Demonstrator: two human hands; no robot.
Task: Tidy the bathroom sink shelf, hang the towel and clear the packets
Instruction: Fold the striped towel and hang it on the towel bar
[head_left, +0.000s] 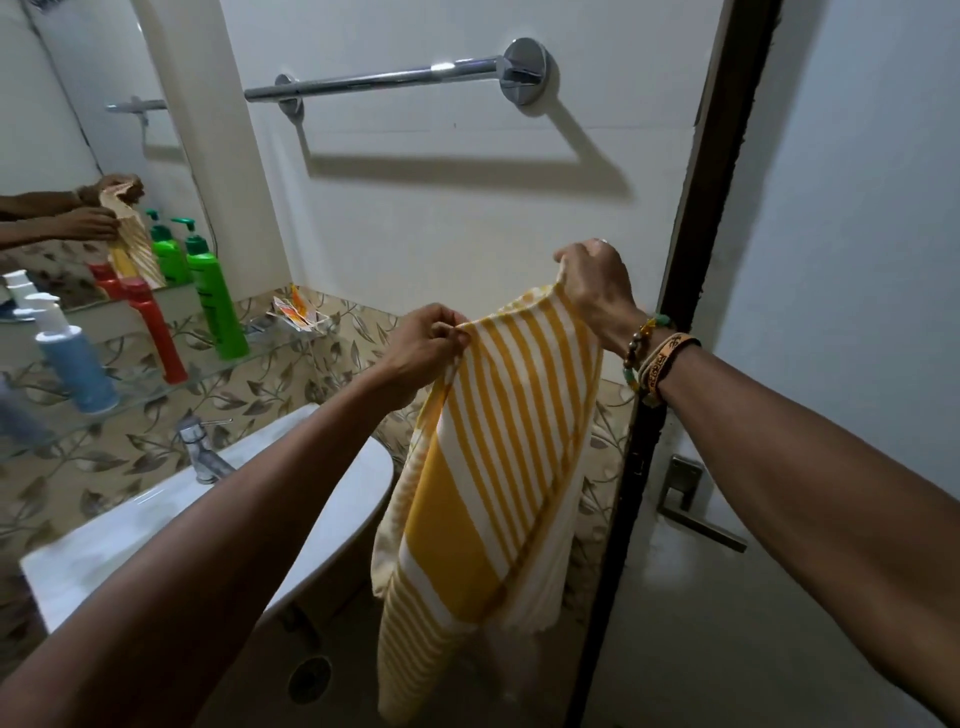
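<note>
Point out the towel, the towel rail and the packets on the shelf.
towel (447, 525), head view, on the broad yellow band.
towel rail (379, 80), head view, middle of the chrome bar.
packets (298, 312), head view, on the orange-and-white wrappers.

A chrome tap (200, 449) stands at the back of a white basin (130, 525) below leaf-patterned tiles (260, 384), a mirror (78, 130) hangs at left, and a lever handle (696, 514) sits on the door (727, 597) at right.
</note>
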